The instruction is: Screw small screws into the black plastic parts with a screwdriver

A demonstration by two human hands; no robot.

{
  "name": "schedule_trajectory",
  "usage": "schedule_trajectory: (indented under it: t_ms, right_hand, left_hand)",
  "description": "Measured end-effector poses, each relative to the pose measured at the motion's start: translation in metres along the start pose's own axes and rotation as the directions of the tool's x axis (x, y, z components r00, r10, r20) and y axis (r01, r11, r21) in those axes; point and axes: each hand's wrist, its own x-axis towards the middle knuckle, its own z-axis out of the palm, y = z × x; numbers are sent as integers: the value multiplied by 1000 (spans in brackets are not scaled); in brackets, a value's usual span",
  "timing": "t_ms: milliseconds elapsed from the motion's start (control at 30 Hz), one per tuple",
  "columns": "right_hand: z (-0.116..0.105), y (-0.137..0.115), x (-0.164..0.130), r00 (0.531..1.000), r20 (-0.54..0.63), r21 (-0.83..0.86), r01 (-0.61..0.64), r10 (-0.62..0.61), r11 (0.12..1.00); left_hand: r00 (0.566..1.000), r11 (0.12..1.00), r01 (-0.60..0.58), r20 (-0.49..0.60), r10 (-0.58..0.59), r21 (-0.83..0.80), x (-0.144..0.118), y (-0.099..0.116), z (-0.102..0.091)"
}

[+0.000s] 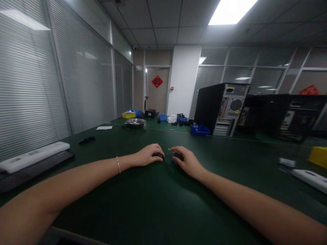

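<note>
My left hand [150,153], with a bracelet at the wrist, is closed around a small rounded black part [159,156] just above or on the green tabletop. Its exact kind is too dark to make out. Opposite it, a short gap away, my right hand [188,160] curls its fingers and thumb around a screwdriver [179,156] with a dark handle. A thin bright shaft sticks out past the fingertips towards the left hand. Most of both held things is covered by fingers.
A metal bowl [135,123], a blue bin [200,129] and a computer tower [221,109] stand farther back. At left lie a white power strip [35,157], a keyboard [38,170] and a dark green tool [87,140]. Another white strip [310,180] is at right.
</note>
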Motion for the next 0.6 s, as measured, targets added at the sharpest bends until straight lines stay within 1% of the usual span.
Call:
schedule_trajectory:
  t_ms: [67, 167, 267, 400, 600]
  right_hand:
    - [-1, 3, 1, 999, -27, 10, -18, 18, 1000]
    - [-4, 2, 3, 1000, 1, 30, -6, 6, 1000]
    - [-5, -3, 2, 999, 36, 44, 20, -21, 999]
    - [-4, -9, 1, 997, 51, 39, 54, -56, 998]
    - [-3, -8, 2, 995, 73, 8, 62, -63, 998]
  left_hand:
    - [998, 998, 44, -44, -47, -51, 0, 5, 1]
    - [991, 990, 89, -92, -100, -112, -1, 12, 3]
    - [986, 986, 99, -121, -115, -130, -3, 14, 5]
    - [976, 985, 102, -177, -126, -142, -4, 13, 6]
    - [977, 978, 99, -170, -131, -185, -5, 13, 6]
